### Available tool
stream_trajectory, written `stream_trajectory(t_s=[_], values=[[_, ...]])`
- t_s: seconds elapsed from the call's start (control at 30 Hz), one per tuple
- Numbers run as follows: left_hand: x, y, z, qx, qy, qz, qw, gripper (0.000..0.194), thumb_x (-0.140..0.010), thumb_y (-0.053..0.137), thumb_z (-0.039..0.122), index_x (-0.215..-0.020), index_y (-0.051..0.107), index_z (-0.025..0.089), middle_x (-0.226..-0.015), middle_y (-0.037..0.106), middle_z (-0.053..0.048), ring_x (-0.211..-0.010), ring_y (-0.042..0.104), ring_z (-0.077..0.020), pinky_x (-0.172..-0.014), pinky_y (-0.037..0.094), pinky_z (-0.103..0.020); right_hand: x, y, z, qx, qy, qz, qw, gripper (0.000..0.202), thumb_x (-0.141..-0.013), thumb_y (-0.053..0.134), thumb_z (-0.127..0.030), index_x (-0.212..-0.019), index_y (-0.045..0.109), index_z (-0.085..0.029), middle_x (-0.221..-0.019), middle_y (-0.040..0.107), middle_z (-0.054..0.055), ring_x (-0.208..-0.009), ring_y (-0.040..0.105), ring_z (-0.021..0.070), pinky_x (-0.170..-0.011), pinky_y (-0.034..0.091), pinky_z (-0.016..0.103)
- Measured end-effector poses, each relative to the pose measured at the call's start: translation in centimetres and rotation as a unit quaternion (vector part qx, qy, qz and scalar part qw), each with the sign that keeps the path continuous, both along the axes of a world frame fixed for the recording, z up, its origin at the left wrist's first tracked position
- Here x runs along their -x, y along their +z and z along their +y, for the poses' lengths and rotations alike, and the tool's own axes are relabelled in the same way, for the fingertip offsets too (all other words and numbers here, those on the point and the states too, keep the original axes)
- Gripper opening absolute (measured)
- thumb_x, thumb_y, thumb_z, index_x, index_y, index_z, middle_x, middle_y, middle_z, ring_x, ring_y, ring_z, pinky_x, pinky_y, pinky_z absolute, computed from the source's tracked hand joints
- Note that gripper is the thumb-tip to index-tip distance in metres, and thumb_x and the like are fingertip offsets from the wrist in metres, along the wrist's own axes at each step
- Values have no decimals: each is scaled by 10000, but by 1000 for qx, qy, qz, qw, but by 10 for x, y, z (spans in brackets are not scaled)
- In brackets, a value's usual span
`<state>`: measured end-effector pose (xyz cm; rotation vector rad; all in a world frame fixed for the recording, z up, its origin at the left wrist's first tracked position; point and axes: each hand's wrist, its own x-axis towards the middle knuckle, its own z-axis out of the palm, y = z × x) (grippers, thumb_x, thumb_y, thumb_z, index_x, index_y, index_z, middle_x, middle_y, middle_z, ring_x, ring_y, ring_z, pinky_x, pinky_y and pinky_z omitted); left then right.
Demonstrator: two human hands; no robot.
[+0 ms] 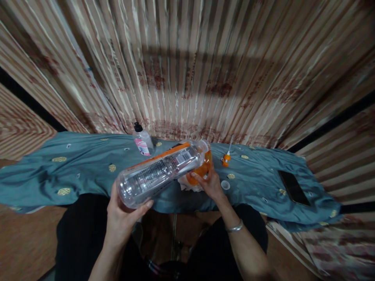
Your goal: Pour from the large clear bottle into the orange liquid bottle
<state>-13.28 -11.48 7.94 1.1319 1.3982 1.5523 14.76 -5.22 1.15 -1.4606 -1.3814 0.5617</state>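
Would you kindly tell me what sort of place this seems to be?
Probably a curtained nook in a home: striped curtains hang behind a patterned teal cloth, on which a phone lies.

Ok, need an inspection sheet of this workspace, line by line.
Surface: teal pineapple-print cloth, wrinkled.
Things in hand: clear plastic bottle, tilted, its mouth at the top of the translucent orange bottle; contact unclear.
Clutter: orange pump head, white cap, black-topped bottle with pink label, black phone, crumpled white sheet.
Hands: left hand grips the clear bottle's base; right hand holds the orange bottle.
Cables: nothing seen.
Surroundings: striped curtains behind and at both sides.
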Motion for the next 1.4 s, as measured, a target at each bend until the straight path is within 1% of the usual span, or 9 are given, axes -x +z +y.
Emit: stream_trajectory(t_s=[0.17, 0.3, 0.5, 0.6, 0.73, 0.9, 1.1, 1.3, 1.4], values=[[-6, 5, -3, -5, 6, 8, 1000, 954, -546, 1009, 441, -1390, 632, 203, -1351, 712, -121, -1260, 701, -346, -1104, 575, -471, 1, 0, 0, 2, -1, 4, 1000, 723, -800, 791, -487, -1419, 574, -183, -1237, 793, 140, -1097, 778, 338, -937, 637, 466], [-7, 5, -4, -3, 4, -2, 1000, 973, -554, 1006, 453, -1409, 617, 202, -1382, 699, -124, -1302, 680, -358, -1158, 530, -499, 0, -2, 0, -3, -5, 0, 1000, 730, -801, 791, -497, -1421, 571, -180, -1256, 784, 147, -1107, 772, 340, -953, 630, 473], [-1, 0, -1, -2, -4, 4, 1000, 967, -530, 1017, 404, -1389, 623, 198, -1405, 688, -133, -1327, 666, -370, -1151, 536, -495, 0, -2, 1, -7, 2, 0, 1000, 698, -811, 768, -537, -1383, 583, -182, -1221, 788, 154, -1099, 776, 349, -933, 637, 480], [0, -1, -1, 0, -7, -3, 1000, 975, -523, 1020, 387, -1392, 617, 201, -1406, 688, -133, -1318, 674, -367, -1130, 554, -484, 0, -1, 0, -2, 0, -1, 1000, 668, -806, 773, -525, -1358, 599, -191, -1197, 800, 139, -1080, 784, 344, -921, 643, 475], [0, 1, -1, -4, -9, 8, 1000, 974, -513, 1019, 393, -1381, 623, 199, -1391, 694, -128, -1306, 681, -367, -1109, 571, -469, 0, 0, 0, 9, 3, -3, 1000, 659, -812, 772, -520, -1363, 601, -201, -1160, 812, 126, -1088, 784, 349, -915, 647, 476], [0, 4, 0, -5, -9, 26, 1000, 991, -508, 1017, 381, -1396, 616, 198, -1367, 711, -130, -1279, 697, -366, -1086, 588, -468, -1, 0, 0, 7, 6, -2, 1000, 667, -803, 779, -532, -1345, 601, -186, -1118, 810, 140, -1140, 767, 372, -956, 632, 500], [3, 0, 0, -10, -13, 22, 1000, 968, -528, 1014, 392, -1391, 619, 199, -1381, 697, -132, -1309, 680, -372, -1125, 558, -490, -1, 1, 1, 3, 4, -1, 1000, 649, -795, 770, -519, -1341, 604, -209, -1175, 800, 131, -1087, 777, 354, -933, 633, 487], [-4, 7, -3, -11, 7, 33, 999, 1012, -526, 1013, 426, -1426, 606, 202, -1390, 704, -137, -1297, 691, -382, -1116, 567, -499, -1, -1, 1, 1, 2, 0, 1000, 673, -797, 761, -558, -1347, 594, -209, -1187, 801, 134, -1080, 777, 346, -926, 636, 484], [-5, 9, -3, -7, 15, 31, 999, 1044, -521, 1011, 441, -1445, 591, 198, -1400, 701, -139, -1306, 689, -378, -1126, 560, -497, -1, -2, 1, -1, 2, 3, 1000, 669, -799, 764, -560, -1346, 595, -215, -1154, 807, 127, -1073, 781, 347, -903, 643, 476]])
